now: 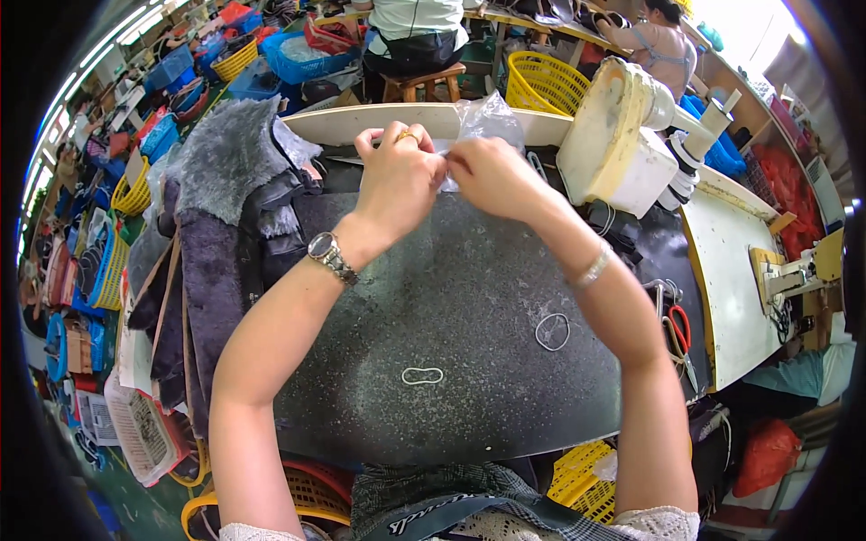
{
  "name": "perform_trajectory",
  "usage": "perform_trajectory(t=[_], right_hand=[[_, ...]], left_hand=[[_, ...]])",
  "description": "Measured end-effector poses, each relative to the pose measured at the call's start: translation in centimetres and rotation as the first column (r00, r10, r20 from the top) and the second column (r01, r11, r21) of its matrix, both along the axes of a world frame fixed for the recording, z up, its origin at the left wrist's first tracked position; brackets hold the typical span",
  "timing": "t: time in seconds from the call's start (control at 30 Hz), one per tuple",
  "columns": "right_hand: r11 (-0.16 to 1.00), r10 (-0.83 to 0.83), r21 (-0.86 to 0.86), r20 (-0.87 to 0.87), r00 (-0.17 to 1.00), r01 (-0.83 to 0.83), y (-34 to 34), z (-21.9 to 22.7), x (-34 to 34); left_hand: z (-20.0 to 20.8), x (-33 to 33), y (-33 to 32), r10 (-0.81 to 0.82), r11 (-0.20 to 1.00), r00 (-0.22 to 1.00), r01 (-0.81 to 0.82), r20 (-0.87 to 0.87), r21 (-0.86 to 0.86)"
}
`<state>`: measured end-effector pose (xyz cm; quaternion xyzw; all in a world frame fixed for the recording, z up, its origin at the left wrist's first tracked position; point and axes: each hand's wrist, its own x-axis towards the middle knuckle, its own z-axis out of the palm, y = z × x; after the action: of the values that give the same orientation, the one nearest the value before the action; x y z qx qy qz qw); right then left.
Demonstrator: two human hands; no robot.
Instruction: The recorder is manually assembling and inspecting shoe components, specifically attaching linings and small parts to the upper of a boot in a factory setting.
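Note:
Both my hands meet at the far side of the dark worktable [424,279]. My left hand [401,176] is closed, thumb and fingers pinched together at a clear plastic bag [492,117]. Beside it my right hand [492,176] is closed too, its fingertips pinching the same bag close to the left fingers. The bag's crumpled part stands up behind my right hand. What exactly lies between the fingertips is mostly hidden. A thin pointed metal piece [345,160] shows just left of my left hand. Nearer me, a white elastic loop [422,375] and a thinner loop [552,332] lie on the table.
Grey fur-lined pieces [225,162] are piled at the left. A cream sewing machine [618,135] stands at the far right, with red-handled scissors [679,329] nearer by the right edge. Yellow baskets [546,81] and seated people are beyond.

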<state>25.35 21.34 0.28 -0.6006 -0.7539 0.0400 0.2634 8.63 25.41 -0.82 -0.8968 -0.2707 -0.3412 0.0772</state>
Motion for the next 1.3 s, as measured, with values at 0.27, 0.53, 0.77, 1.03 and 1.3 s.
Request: perform_trajectory(t=[0.27,0.53,0.77,1.03,1.3], right_hand=[[0.926,-0.354,-0.026,0.285,0.891,0.376,7.5,-9.6,4.6],[0.953,-0.281,-0.085,0.126,0.951,0.292,7.9,-14.6,10.0],[0.949,-0.305,-0.256,-0.612,0.729,0.182,-0.8,-5.6,3.8],[0.964,-0.152,-0.257,-0.324,0.934,0.068,-13.9,-7.5,0.6],[0.978,-0.101,-0.207,-0.451,0.887,0.006,-17.2,-6.5,1.7]], left_hand=[[0.3,-0.3,-2.7,-0.024,0.995,0.996,0.032,0.081,-0.090],[0.2,-6.3,-11.8,-0.059,0.944,0.998,0.058,0.005,-0.324],[1.1,-24.0,-17.4,0.472,0.748,0.780,-0.601,-0.412,-0.280],[-4.5,-28.4,-16.3,0.582,0.766,0.706,-0.643,-0.404,-0.021],[-3.8,-30.3,-15.6,0.552,0.818,0.748,-0.571,0.368,-0.067]])
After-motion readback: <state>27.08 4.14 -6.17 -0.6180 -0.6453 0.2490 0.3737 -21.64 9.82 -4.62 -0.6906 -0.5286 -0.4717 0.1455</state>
